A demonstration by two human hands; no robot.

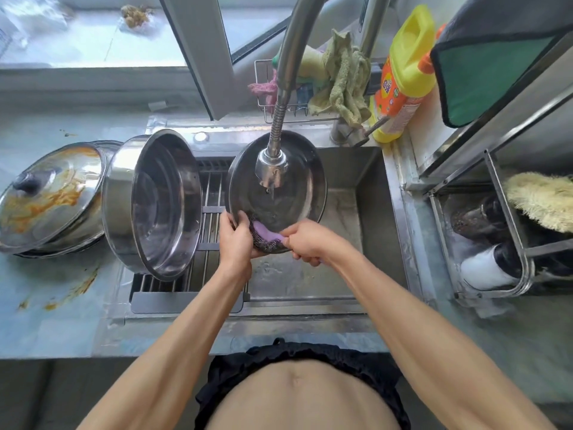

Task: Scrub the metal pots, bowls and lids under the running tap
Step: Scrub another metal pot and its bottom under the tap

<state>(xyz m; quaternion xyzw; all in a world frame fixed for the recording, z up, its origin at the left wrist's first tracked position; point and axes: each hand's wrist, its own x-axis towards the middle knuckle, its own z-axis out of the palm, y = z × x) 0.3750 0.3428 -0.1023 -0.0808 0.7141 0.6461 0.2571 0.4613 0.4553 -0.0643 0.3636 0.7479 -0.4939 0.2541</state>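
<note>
Your right hand had its fingers curled tight around the purple handle of a scrubber, whose dark steel-wool head pressed against the near inner rim of a round metal lid. Your left hand gripped that same near edge from the left, fingers wrapped behind the rim and thumb on the front, holding the lid tilted up with its hollow side facing you over the sink. The tap head, on its flexible metal hose, hung in front of the lid's upper middle; you could not tell clearly from this view whether water was running.

Just left of the lid, a large steel pot lay on its side with its mouth turned toward the lid, resting on the slatted drain rack that spanned the left part of the sink. Further left on the blue counter, a stained lid with a dark knob and orange food smears sat on top of other metalware, touching the pot's base. Orange smears also marked the counter in front of it.

Behind the sink, a wire caddy held a green rag and a pink cloth. A yellow and orange detergent bottle stood at the sink's far right corner. To the right, a metal shelf rack held a pale fluffy brush.
</note>
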